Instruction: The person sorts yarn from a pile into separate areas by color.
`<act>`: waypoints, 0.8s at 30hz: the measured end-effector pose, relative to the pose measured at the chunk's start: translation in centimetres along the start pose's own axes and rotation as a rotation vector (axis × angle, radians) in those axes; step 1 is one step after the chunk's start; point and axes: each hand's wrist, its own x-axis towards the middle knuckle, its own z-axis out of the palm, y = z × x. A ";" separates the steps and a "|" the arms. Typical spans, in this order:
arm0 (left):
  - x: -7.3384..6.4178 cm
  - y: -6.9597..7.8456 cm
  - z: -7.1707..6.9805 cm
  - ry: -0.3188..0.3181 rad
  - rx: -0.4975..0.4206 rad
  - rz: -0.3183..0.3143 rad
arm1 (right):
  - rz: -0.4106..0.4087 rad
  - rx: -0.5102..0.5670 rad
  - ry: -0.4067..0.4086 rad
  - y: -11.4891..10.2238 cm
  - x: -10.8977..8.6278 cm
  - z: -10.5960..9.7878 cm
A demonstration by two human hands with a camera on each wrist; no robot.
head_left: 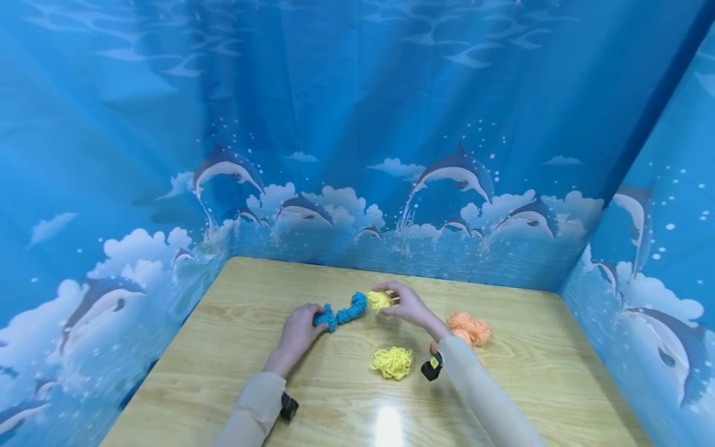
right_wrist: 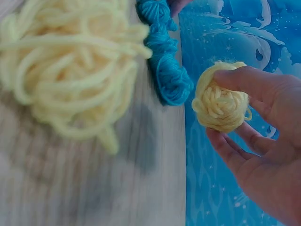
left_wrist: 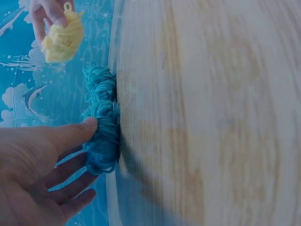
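Note:
A row of blue yarn bundles (head_left: 353, 308) lies on the table in front of me. My left hand (head_left: 298, 330) holds the near end of that row, its thumb on one side of the blue yarn (left_wrist: 102, 141) and its fingers on the other, as the left wrist view shows. Just past the row's far end, my right hand (head_left: 409, 304) grips a yellow yarn ball (right_wrist: 221, 101) between thumb and fingers. In the left wrist view this ball shows raised off the tabletop.
A second, looser yellow yarn bundle (head_left: 393, 363) lies nearer to me on the wooden table (head_left: 223, 347). Several orange yarn balls (head_left: 476, 332) sit to the right, partly hidden by my right forearm. A blue dolphin-print curtain (head_left: 357, 155) stands behind the table's back edge.

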 end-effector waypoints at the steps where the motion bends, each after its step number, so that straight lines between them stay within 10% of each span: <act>1: 0.0 0.0 0.0 0.000 0.000 0.001 | 0.007 -0.004 -0.005 0.1 -0.2 0.0; 24: 0.0 0.1 -0.1 -0.007 -0.010 -0.004 | 0.101 -0.068 -0.140 2.0 -3.8 0.4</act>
